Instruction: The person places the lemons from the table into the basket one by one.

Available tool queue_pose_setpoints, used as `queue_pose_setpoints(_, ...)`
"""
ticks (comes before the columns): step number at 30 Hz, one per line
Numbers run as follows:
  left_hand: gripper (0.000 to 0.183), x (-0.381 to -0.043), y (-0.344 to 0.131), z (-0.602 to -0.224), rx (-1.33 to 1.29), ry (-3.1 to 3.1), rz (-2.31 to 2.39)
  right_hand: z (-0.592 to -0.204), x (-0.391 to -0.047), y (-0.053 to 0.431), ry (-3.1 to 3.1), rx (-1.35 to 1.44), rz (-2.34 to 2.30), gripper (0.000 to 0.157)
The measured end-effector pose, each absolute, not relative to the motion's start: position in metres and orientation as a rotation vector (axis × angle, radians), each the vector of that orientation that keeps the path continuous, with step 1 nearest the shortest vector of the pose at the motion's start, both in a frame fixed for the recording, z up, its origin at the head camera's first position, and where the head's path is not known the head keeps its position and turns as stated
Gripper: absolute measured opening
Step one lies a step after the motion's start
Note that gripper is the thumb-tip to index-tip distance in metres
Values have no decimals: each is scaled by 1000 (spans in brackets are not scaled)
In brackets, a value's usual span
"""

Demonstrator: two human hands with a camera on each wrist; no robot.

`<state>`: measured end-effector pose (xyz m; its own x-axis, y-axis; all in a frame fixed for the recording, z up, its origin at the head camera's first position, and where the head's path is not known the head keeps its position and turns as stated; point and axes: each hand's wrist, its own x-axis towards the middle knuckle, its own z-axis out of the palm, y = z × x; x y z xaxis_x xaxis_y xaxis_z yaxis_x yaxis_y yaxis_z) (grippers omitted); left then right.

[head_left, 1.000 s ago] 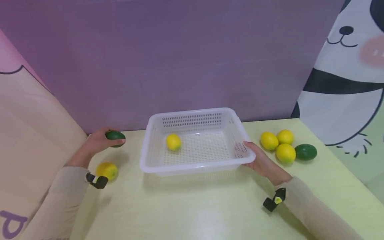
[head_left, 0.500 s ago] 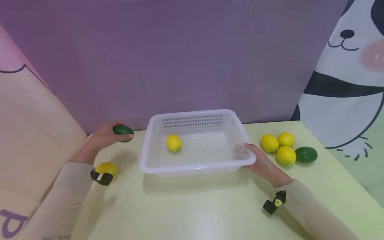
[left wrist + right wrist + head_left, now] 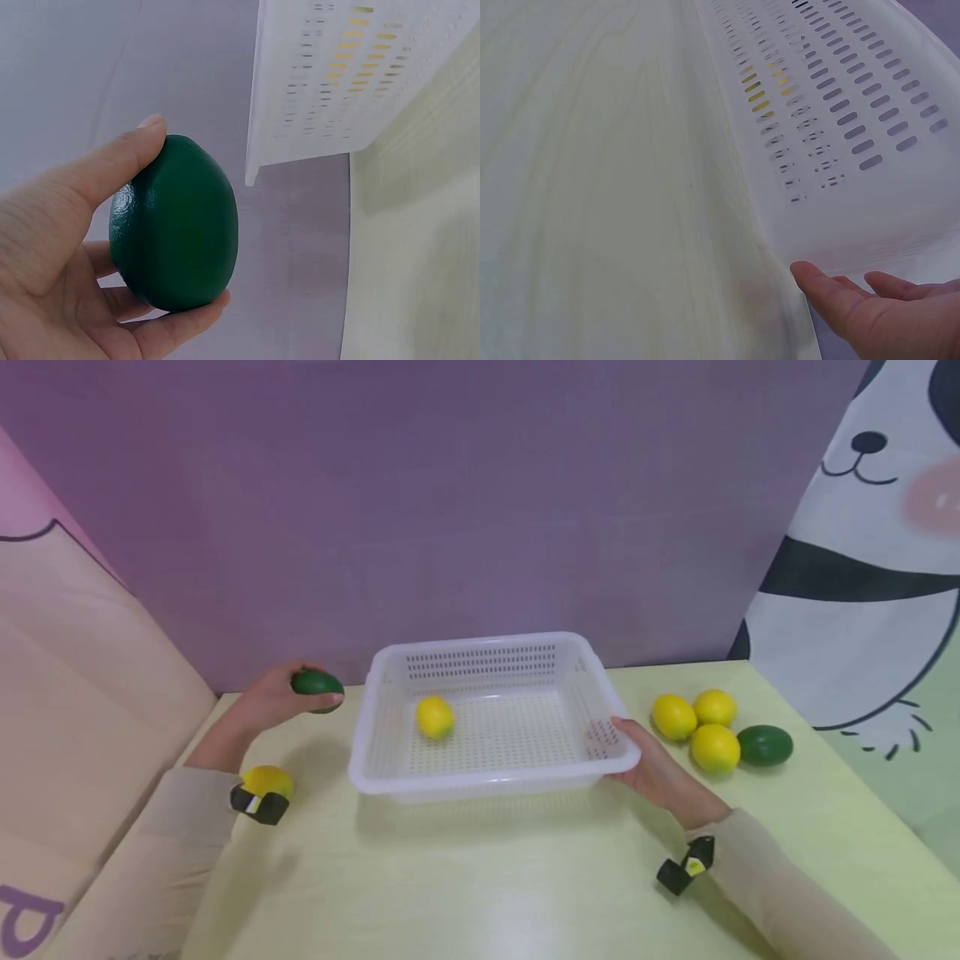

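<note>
My left hand [image 3: 277, 697] holds a glossy dark green avocado [image 3: 317, 690] above the table, just left of the basket. In the left wrist view, the thumb presses one end of the avocado [image 3: 176, 225] and the fingers curl round the other. A white perforated plastic basket [image 3: 487, 779] stands in the middle, with one lemon [image 3: 435, 717] inside toward its left. My right hand [image 3: 656, 772] grips the basket's front right corner, thumb over the rim. Seen from the right wrist, the fingers [image 3: 829, 296] lie under the basket's edge.
Partly hidden behind the left wrist strap, a lemon [image 3: 267, 782] lies on the table [image 3: 465, 885]. Right of the basket, three lemons [image 3: 715, 748] cluster beside another avocado [image 3: 765, 746]. A purple backdrop [image 3: 480, 510] rises behind the table.
My left hand has carried the avocado to the right, closer to the basket's left side. The right hand and the basket have stayed in place.
</note>
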<state>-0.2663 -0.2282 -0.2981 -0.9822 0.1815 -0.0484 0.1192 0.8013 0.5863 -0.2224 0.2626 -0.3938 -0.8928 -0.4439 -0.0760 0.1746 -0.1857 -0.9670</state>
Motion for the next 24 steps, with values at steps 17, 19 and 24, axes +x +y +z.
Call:
queue_pose_setpoints(17, 70, -263, -207, -284, 316, 2909, 885, -396, -223, 262, 1677, -294, -2136, 55)
queue_pose_setpoints(19, 69, -263, -204, -282, 320, 2902, 887, -396, -223, 263, 1671, -299, -2137, 54)
queue_pose_setpoints(24, 67, -265, -196, -273, 338, 2879, 892, -395, -224, 263, 1683, -324, -2129, 55)
